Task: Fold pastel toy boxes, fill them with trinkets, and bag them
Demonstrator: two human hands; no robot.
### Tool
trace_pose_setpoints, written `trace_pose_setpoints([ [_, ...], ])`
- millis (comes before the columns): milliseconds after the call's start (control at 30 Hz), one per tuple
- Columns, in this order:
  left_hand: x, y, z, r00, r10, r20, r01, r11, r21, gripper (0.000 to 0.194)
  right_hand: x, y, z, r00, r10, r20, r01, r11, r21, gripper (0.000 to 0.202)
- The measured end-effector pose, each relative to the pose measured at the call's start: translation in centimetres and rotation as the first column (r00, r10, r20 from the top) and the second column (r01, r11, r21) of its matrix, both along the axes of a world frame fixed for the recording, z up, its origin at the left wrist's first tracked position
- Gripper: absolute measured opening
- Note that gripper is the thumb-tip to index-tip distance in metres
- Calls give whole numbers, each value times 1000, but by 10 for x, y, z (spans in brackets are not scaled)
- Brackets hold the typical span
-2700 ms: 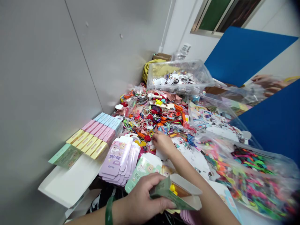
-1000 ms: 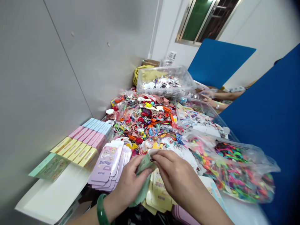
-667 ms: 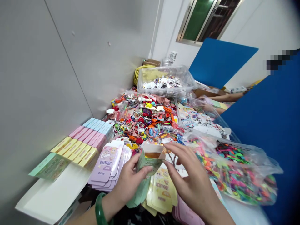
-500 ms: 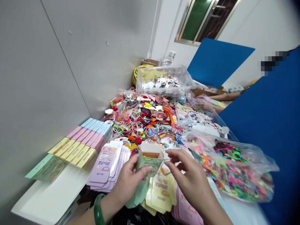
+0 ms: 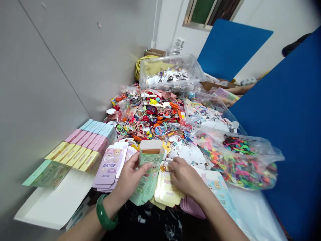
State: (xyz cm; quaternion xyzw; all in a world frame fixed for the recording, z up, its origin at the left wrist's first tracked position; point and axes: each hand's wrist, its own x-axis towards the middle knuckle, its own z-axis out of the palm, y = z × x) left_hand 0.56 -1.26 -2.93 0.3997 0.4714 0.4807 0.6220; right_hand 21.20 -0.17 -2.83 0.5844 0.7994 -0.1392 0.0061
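Two bare hands, a green bangle point(image 5: 104, 213) on the left wrist. Left hand point(image 5: 128, 176): closed around one green printed box point(image 5: 151, 161), thumb across its front; box at near centre, mouth facing up and open, white flap raised at the far side, brown interior visible. Right hand point(image 5: 185, 177): fingers drawn together beside a small amber, ring-shaped item point(image 5: 164, 168) above the yellow cartons point(image 5: 168, 190); whether the fingertips grip it cannot be told.

Flat cartons, near side, left to right: purple point(image 5: 106, 170), green point(image 5: 142, 192) just below the held box, yellow, pink point(image 5: 193, 207) partly under the right forearm, light blue point(image 5: 223, 192).

Left side: rows of boxes, yellow point(image 5: 72, 156), pink point(image 5: 86, 139) and blue point(image 5: 96, 126), near to far; one green box point(image 5: 48, 174) at their near end, over a white tray point(image 5: 55, 204).

Centre, beyond the hands: one heap of mixed colourful trinkets point(image 5: 152, 117); white cut-outs point(image 5: 185, 150) at its near right.

Far: one clear bin point(image 5: 173, 61) holding more cut-outs. Right: one clear bag point(image 5: 240, 164) of bright pieces; blue panels point(image 5: 283, 110); another person's forearm point(image 5: 240, 89).
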Motion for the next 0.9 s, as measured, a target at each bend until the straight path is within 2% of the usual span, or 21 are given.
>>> trace_pose_setpoints([
  [100,-1,-2,1,1000,-13,-3,13,1000,18,42,-9,-3,-13,990,100,101,-103,994,25,20],
  [167,-4,-3,0,1000,-18,-11,19,999,27,42,-8,-2,-19,987,93,129,-101,993,55,21],
  [233,-7,-3,-1,999,-20,-32,21,999,38,42,-3,0,-17,995,54,80,-61,994,90,21],
  [333,-13,-3,-4,995,-19,-95,27,997,77,40,11,3,7,989,-20,-145,42,989,144,16],
  [433,-15,-3,-6,983,-62,-174,82,991,107,35,22,-1,46,928,-32,-371,90,986,139,12],
  [533,-14,-3,-7,950,-97,-297,148,977,154,30,24,-8,84,882,40,-469,18,993,119,12],
  [633,-9,-5,-6,923,-130,-362,213,956,201,30,14,-13,110,857,160,-490,-102,984,143,13],
  [733,-6,-8,-3,936,-215,-279,270,946,179,32,0,-12,121,857,261,-445,-204,963,174,15],
  [900,-4,-11,0,947,-293,-131,305,949,84,31,-17,-2,120,867,299,-398,-269,954,131,17],
])
